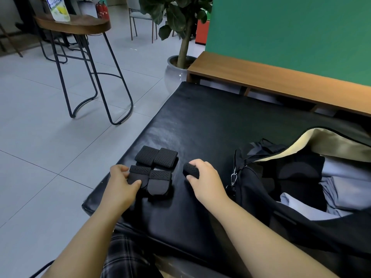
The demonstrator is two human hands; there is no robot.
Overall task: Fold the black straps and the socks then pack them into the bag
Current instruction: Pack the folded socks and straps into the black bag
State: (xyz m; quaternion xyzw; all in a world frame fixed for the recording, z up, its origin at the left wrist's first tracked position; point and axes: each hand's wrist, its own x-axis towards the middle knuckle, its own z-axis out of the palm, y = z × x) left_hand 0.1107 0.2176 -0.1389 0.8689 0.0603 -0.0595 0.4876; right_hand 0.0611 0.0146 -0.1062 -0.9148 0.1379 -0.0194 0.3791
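Black cushion (210, 121): folded straps (155, 167) near its left edge. Left hand (120, 185) pinches the nearest strap's corner. Right hand (204, 177) curls round a rolled strap (190, 171). Bag (261, 177) open, right.

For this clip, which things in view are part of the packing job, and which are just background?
Part of the job:
- folded black straps on the black mat
- rolled strap gripped by the right hand
- left hand pinching the nearest strap
- open bag holding clothes

Just lying about:
- stool
- potted plant
- wooden shelf
- fire extinguishers
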